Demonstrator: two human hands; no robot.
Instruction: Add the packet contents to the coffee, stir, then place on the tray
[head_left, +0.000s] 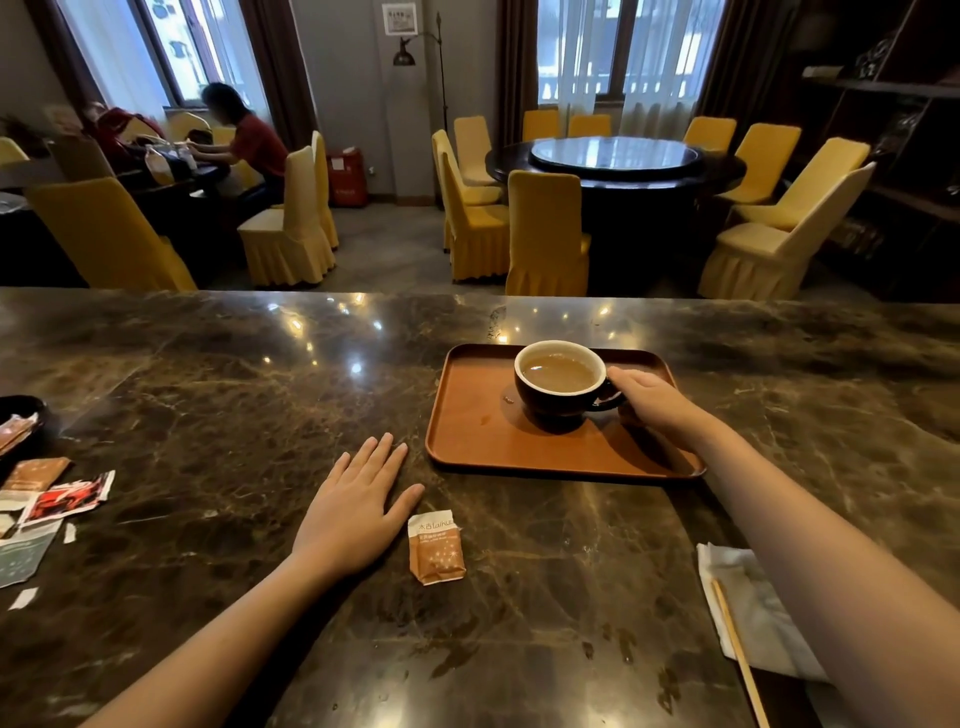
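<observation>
Our right hand (655, 410) wraps its grip around the handle of the dark cup (560, 387) of milky coffee, which stands on the brown tray (483, 441) at one o'clock on the marble bench (208, 395). Our left hand (358, 506) lies flat and open on the bench, holding nothing, with the torn packet (435, 547) just beside it at its four o'clock

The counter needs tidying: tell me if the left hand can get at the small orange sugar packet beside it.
Probably yes. The left hand lies flat and empty on the dark marble counter, and the small orange sugar packet sits just off its thumb with nothing between them.
</observation>
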